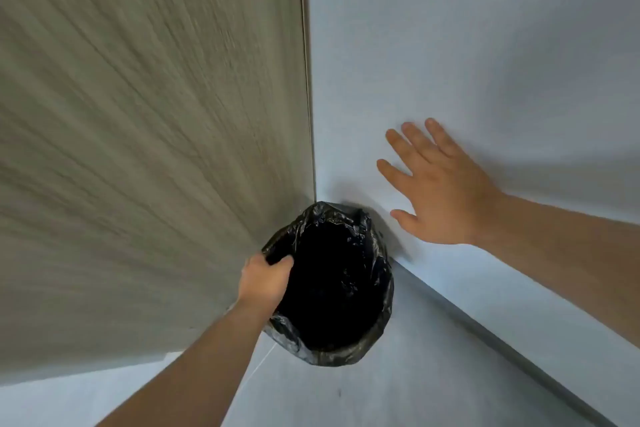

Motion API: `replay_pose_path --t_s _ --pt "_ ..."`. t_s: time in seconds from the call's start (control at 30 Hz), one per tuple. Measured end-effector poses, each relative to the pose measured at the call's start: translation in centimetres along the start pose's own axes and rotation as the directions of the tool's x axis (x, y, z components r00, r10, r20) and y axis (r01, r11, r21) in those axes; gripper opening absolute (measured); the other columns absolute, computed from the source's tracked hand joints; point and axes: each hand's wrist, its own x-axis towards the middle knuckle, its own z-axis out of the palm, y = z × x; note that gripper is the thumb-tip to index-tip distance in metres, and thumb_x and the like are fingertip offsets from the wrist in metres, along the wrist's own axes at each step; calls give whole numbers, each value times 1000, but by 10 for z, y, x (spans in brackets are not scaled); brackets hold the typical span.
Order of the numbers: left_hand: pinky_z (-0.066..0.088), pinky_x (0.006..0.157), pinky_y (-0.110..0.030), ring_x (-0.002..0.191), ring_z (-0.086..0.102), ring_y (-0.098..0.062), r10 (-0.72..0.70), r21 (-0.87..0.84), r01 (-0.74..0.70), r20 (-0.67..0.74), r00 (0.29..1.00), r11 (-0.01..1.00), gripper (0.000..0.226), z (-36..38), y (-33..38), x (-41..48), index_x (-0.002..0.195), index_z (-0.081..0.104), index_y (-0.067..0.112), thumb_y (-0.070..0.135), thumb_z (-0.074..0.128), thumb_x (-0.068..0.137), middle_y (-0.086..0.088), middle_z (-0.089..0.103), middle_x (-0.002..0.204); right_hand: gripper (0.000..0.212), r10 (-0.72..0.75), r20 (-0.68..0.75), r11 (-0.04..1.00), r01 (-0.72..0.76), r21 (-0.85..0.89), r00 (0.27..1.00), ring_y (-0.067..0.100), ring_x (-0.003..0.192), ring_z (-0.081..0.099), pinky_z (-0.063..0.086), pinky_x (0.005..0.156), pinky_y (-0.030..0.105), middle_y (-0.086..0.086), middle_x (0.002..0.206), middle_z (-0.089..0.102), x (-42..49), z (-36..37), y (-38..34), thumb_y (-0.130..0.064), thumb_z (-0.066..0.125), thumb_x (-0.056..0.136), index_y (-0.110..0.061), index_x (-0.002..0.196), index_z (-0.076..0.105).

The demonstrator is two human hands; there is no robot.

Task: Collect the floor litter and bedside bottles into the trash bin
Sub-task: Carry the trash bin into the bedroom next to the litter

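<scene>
A trash bin [377, 319] lined with a crinkled black plastic bag stands in the corner of the room, seen from straight above. Its inside is dark and I cannot make out any contents. My left hand [265, 279] is closed on the bin's near-left rim, fingers curled over the bag's edge. My right hand [440, 187] is spread flat with fingers apart against the white wall, up and to the right of the bin, holding nothing. No litter or bottles show in this view.
A wood-grain panel [145, 135] rises on the left and meets the white wall [485, 45] at the corner just behind the bin. Pale grey floor [346, 395] lies in front, with a dark baseboard strip [502, 333] running along the right wall.
</scene>
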Motion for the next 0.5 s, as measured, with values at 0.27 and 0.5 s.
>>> replay_pose_path --t_s 0.27,0.5 --pt "50 90 -46 98 60 -37 -359 -181 356 15 933 917 31 20 -59 44 117 52 -4 2 52 86 -21 61 106 74 9 56 985 1 -173 998 38 143 25 6 120 49 24 151 32 -1 18 12 -56 40 83 -8 139 48" --pt "55 63 -43 72 57 -33 -232 -174 222 -40 972 959 18 13 -66 40 94 48 1 -9 48 79 -18 55 84 73 52 20 991 -49 -122 998 39 142 27 6 119 50 24 150 35 2 23 3 -58 40 82 -10 137 50"
